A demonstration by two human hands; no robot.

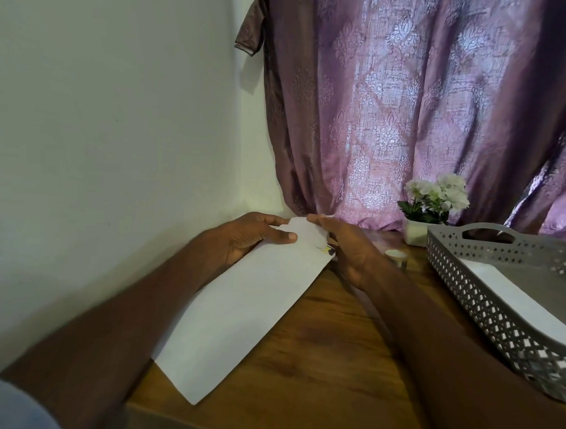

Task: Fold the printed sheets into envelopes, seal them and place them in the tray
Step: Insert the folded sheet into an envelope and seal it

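Note:
A long white envelope [239, 315] lies slanted on the wooden table [328, 354], its far end raised between my hands. My left hand [249, 235] holds that far end, thumb on top and fingers beneath. My right hand [344, 245] pinches the flap at the far tip; a small yellow and dark printed bit shows at the envelope's right corner. A grey perforated tray [484, 304] stands at the right with a white envelope [522, 303] lying inside it.
A small roll of tape [396, 257] sits on the table just right of my right hand. A white pot of white flowers [432, 206] stands behind the tray. A white wall is at the left and a purple curtain [407, 106] hangs behind.

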